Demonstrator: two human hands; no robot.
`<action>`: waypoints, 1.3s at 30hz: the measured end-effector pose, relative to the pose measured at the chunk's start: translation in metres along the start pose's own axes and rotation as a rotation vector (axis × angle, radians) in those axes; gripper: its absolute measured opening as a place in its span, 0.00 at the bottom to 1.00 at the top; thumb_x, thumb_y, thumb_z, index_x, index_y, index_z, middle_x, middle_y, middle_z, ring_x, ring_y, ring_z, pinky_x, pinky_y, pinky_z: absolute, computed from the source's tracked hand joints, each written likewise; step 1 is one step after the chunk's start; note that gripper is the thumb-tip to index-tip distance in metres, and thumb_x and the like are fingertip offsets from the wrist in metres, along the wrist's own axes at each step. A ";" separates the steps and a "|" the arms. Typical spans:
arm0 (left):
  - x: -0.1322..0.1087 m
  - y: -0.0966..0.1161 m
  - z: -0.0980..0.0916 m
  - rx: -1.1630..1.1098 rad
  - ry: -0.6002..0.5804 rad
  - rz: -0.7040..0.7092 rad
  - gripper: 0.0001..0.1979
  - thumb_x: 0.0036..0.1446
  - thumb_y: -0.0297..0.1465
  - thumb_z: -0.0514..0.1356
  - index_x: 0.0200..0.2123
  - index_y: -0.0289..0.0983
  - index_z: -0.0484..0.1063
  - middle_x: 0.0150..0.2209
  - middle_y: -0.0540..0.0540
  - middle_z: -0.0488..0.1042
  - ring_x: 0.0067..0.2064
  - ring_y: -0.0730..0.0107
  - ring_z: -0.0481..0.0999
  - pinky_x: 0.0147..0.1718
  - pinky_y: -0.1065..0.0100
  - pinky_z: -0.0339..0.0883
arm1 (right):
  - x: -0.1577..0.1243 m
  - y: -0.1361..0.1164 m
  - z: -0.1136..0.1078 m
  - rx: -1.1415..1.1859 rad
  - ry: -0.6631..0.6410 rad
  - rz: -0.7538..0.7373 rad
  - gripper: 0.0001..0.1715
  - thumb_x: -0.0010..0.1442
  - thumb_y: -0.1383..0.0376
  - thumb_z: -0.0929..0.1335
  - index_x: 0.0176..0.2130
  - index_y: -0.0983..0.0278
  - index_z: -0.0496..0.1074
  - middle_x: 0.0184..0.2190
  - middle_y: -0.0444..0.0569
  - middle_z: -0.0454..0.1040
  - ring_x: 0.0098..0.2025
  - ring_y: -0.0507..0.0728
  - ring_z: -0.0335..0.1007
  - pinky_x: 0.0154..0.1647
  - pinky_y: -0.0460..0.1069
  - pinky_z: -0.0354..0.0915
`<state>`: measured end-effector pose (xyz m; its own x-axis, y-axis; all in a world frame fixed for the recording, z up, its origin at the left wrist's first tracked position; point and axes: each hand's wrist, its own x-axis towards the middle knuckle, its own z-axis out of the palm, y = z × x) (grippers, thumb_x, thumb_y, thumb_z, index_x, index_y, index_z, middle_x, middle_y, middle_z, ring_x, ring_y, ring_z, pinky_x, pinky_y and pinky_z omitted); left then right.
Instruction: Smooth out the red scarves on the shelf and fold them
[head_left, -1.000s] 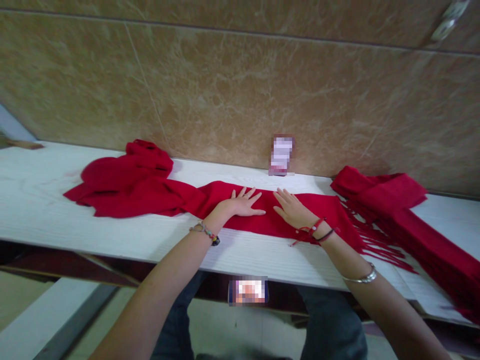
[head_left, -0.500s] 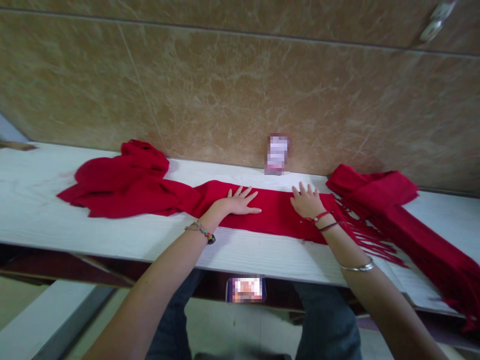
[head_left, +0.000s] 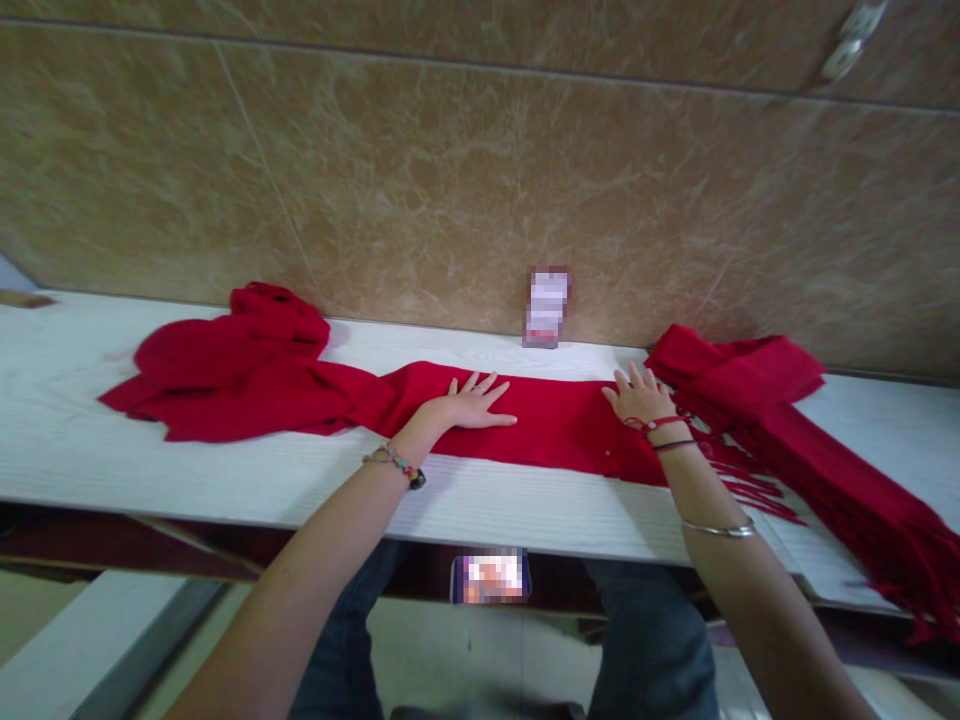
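A red fringed scarf (head_left: 555,425) lies along the white table, flat in its middle and bunched into a heap at the left. My left hand (head_left: 474,405) rests palm down on the flat stretch, fingers spread. Near the fringed right end, my right hand (head_left: 641,395) also lies flat on the cloth, its fingers apart. Part of the fringe is covered by my right wrist. Just to the right is another length of folded red fabric (head_left: 750,385) with fringe, hanging over the front edge; whether it joins the first piece I cannot tell.
Behind the white table (head_left: 247,475) rises a brown marbled wall (head_left: 450,180). A phone-like object with a blurred screen (head_left: 547,308) leans there. Another lit, blurred screen (head_left: 490,578) sits below the front edge, above my legs. A wooden piece (head_left: 26,298) lies far left.
My right hand has slid to the right along the scarf, toward the fringe. My left hand stays in place on the cloth. The view has shifted slightly.
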<state>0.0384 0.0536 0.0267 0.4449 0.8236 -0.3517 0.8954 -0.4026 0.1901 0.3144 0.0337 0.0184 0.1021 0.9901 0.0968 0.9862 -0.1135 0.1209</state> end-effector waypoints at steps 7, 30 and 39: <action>-0.001 0.003 0.000 0.009 0.008 -0.013 0.47 0.49 0.60 0.44 0.65 0.41 0.36 0.66 0.46 0.28 0.66 0.52 0.26 0.59 0.45 0.28 | -0.012 -0.049 -0.005 0.020 -0.018 -0.476 0.31 0.65 0.54 0.52 0.64 0.61 0.50 0.66 0.55 0.45 0.65 0.67 0.43 0.57 0.64 0.53; 0.001 0.001 0.001 0.009 0.009 -0.006 0.47 0.48 0.61 0.44 0.65 0.45 0.35 0.66 0.49 0.26 0.65 0.52 0.25 0.59 0.44 0.27 | -0.004 -0.034 0.003 0.038 -0.172 -0.448 0.32 0.64 0.52 0.53 0.63 0.61 0.51 0.64 0.54 0.50 0.64 0.65 0.44 0.59 0.65 0.49; -0.004 0.007 -0.002 0.017 -0.013 -0.021 0.44 0.51 0.58 0.45 0.65 0.43 0.35 0.66 0.48 0.28 0.66 0.54 0.25 0.60 0.46 0.27 | -0.010 -0.034 -0.019 0.225 -0.090 -0.738 0.29 0.62 0.60 0.57 0.59 0.67 0.59 0.59 0.53 0.62 0.60 0.57 0.57 0.61 0.53 0.53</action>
<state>0.0427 0.0479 0.0316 0.4262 0.8268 -0.3670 0.9046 -0.3921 0.1672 0.2777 0.0259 0.0325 -0.5909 0.8066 -0.0128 0.8046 0.5881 -0.0818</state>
